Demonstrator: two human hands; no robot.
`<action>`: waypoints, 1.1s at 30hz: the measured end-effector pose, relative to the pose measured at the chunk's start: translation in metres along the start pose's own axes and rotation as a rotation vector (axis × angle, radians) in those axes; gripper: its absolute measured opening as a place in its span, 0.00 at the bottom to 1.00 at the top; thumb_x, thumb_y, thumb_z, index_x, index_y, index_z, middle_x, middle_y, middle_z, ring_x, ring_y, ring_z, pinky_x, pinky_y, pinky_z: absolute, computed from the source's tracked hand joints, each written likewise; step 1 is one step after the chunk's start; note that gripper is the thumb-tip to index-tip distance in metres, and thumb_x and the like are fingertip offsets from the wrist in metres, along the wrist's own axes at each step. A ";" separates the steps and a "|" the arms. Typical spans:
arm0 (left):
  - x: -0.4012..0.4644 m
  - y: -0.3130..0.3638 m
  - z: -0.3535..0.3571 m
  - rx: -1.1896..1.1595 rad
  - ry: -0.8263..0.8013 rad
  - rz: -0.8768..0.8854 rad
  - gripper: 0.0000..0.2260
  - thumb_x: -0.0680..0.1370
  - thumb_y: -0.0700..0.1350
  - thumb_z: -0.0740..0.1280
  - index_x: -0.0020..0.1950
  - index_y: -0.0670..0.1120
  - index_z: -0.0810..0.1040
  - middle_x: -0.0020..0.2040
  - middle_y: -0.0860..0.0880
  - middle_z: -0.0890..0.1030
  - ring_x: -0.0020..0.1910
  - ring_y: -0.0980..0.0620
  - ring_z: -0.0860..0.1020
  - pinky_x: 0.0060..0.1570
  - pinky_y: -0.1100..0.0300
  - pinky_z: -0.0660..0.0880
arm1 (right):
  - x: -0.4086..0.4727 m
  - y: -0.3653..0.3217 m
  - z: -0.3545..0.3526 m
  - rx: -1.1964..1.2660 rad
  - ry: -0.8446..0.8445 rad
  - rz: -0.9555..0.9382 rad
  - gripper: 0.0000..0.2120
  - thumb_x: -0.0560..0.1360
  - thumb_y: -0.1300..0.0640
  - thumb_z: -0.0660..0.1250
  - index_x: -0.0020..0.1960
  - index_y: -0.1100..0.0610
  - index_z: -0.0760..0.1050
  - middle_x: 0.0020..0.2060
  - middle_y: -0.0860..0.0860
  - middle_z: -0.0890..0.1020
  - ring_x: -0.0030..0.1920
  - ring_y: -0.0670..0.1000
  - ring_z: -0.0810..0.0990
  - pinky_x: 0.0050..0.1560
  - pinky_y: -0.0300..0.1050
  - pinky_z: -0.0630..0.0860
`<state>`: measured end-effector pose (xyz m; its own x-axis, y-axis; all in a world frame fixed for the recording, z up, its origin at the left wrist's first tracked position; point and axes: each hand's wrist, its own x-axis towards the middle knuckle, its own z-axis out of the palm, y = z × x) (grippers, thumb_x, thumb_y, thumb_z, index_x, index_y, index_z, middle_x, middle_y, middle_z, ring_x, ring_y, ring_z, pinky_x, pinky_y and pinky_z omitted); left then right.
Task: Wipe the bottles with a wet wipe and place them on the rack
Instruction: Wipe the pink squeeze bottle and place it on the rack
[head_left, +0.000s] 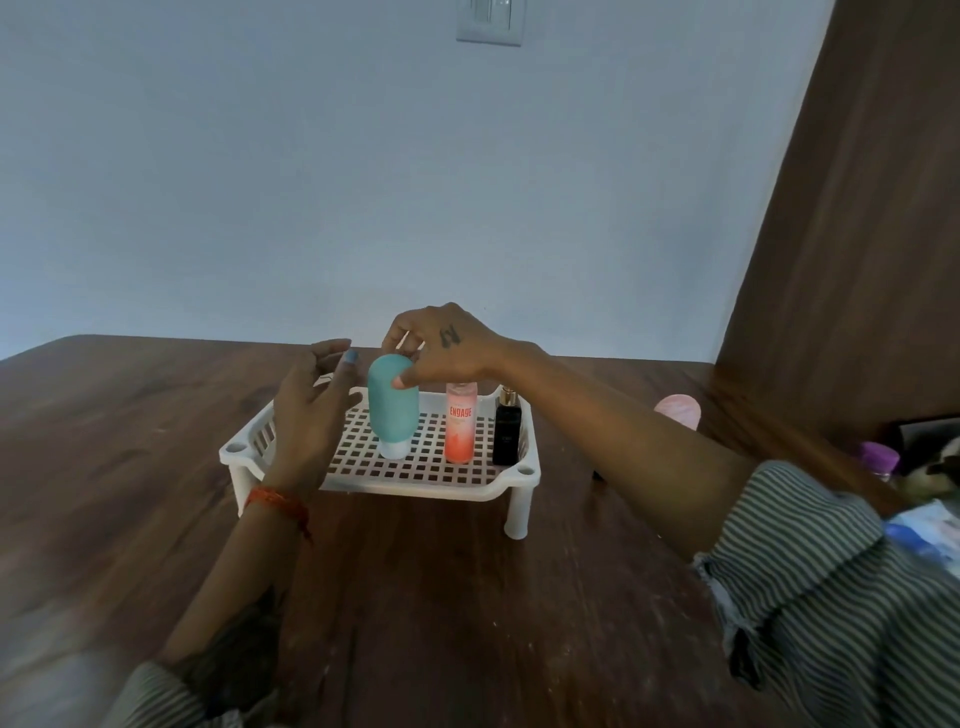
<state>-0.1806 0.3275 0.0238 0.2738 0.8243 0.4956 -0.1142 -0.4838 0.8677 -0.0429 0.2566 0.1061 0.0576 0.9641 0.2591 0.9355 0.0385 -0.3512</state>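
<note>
A white slatted rack (249, 451) stands on the wooden table. On it a teal tube bottle (390, 410) stands cap-down at the left, an orange spray bottle (460, 431) in the middle and a small black bottle (507, 435) at the right. My right hand (447, 351) pinches the top of the teal bottle with thumb and fingers. Just left of that bottle my left hand (311, 410) hovers with relaxed, spread fingers, holding nothing. No wet wipe shows in either hand.
At the table's right edge lie a pink round object (678, 410), a purple-capped bottle (878, 460) and a blue-and-white pack (919, 525). A brown wooden panel (852, 234) rises at the right. The wall stands behind the table.
</note>
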 end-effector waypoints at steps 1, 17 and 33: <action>0.000 0.001 -0.002 0.010 0.007 0.029 0.10 0.80 0.48 0.62 0.60 0.49 0.72 0.59 0.44 0.77 0.54 0.48 0.78 0.55 0.48 0.77 | -0.002 0.000 -0.003 0.027 0.011 -0.001 0.18 0.68 0.56 0.73 0.57 0.57 0.75 0.51 0.53 0.80 0.46 0.47 0.76 0.44 0.36 0.71; -0.079 0.091 0.117 -0.078 -0.409 0.371 0.25 0.74 0.52 0.67 0.69 0.51 0.67 0.65 0.53 0.74 0.62 0.58 0.75 0.57 0.67 0.74 | -0.162 0.076 -0.072 0.244 0.459 0.187 0.20 0.70 0.46 0.71 0.60 0.46 0.72 0.60 0.44 0.75 0.55 0.45 0.77 0.51 0.34 0.73; -0.127 0.037 0.165 0.132 -0.536 0.474 0.24 0.73 0.49 0.70 0.66 0.55 0.67 0.64 0.57 0.72 0.59 0.60 0.74 0.55 0.72 0.73 | -0.203 0.172 -0.011 0.260 0.546 0.600 0.23 0.71 0.55 0.71 0.64 0.56 0.69 0.61 0.56 0.75 0.58 0.54 0.75 0.60 0.51 0.74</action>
<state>-0.0620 0.1562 -0.0132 0.6573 0.2764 0.7011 -0.2299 -0.8124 0.5358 0.1102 0.0645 0.0029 0.7403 0.5815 0.3373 0.5871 -0.3149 -0.7458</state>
